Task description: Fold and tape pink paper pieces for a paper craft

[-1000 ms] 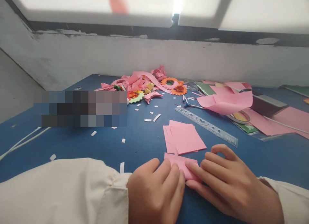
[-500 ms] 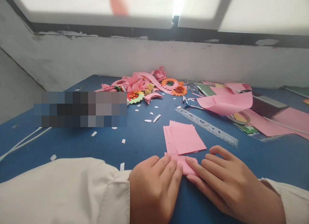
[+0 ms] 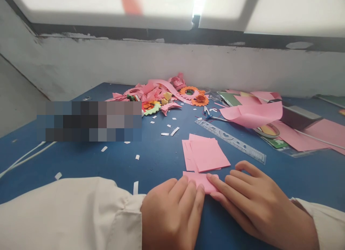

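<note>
Pressing down on a small pink paper piece (image 3: pixel 202 182) on the blue table (image 3: pixel 151 160), I seem to be in the middle of creasing a fold. Largest near it is the loose heap of pink sheets (image 3: pixel 253 113), beyond the piece and to its right; then the clear ruler (image 3: pixel 230 141), lying slantwise between that heap and the piece; then the stack of pink squares (image 3: pixel 206 154), just behind the piece and almost touching it. My left hand (image 3: pixel 174 214) lies flat with its fingers together, fingertips on the near left edge of the piece, gripping nothing. My right hand (image 3: pixel 256 203) is spread, its fingers laid across the right side, holding the paper down rather than pinching it. The piece looks thin, matte, already doubled over, its far edge straight. Next, I judge, calls for running a fingertip firmly along the fold while the other hand keeps it from sliding
</note>
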The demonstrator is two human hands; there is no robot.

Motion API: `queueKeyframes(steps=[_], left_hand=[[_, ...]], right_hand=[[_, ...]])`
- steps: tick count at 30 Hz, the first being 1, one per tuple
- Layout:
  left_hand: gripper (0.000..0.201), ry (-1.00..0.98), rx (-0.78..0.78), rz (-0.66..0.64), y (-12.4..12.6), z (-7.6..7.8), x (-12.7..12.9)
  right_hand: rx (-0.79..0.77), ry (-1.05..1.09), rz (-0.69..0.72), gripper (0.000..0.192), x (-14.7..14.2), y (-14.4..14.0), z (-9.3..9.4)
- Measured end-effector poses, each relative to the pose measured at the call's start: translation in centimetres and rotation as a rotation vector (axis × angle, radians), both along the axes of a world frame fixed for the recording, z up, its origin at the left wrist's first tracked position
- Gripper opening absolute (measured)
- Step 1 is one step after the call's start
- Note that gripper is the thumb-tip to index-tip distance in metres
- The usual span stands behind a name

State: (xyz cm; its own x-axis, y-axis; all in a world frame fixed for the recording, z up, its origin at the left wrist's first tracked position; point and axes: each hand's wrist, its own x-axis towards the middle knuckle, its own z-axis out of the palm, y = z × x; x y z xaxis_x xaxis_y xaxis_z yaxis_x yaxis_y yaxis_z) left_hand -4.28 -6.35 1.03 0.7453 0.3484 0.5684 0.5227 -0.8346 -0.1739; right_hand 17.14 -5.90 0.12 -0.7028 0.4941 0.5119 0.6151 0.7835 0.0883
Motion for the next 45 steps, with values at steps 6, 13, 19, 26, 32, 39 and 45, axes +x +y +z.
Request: queueKeyframes(steps=[6, 13, 19, 26, 32, 39, 45], left_hand=[[0.033, 0.030, 0.013, -0.021, 0.6, -0.4, -0.5], [0.037, -0.018, 0.019, -0.014, 0.7, 0.1, 0.0], [0.038, -0.019, 0.028, -0.020, 0.6, -0.2, -0.1], [0.039, 0.013, 0.018, -0.018, 0.7, -0.2, 0.0], [0.031, -0.038, -0.007, 0.008, -0.7, -0.8, 0.3], [0.032, -0.040, -0.013, 0.019, -0.9, -1.3, 0.2], [0.031, -0.042, -0.033, 0.027, -1.1, -1.4, 0.3]], right_hand=[[0.047, -0.034, -0.025, 0.019, 0.0, -0.1, -0.1], [0.116, -0.080, 0.001, 0.016, 0.0, -0.4, -0.1], [0.125, -0.078, 0.003, 0.015, -0.1, -0.5, -0.1], [0.121, -0.074, -0.011, 0.015, -0.2, -0.5, -0.2], [0.137, -0.083, -0.007, 0.016, -0.1, -0.4, -0.1], [0.121, -0.094, -0.003, 0.018, -0.1, -0.4, -0.1], [0.117, -0.103, 0.005, 0.018, 0.0, -0.4, -0.2]])
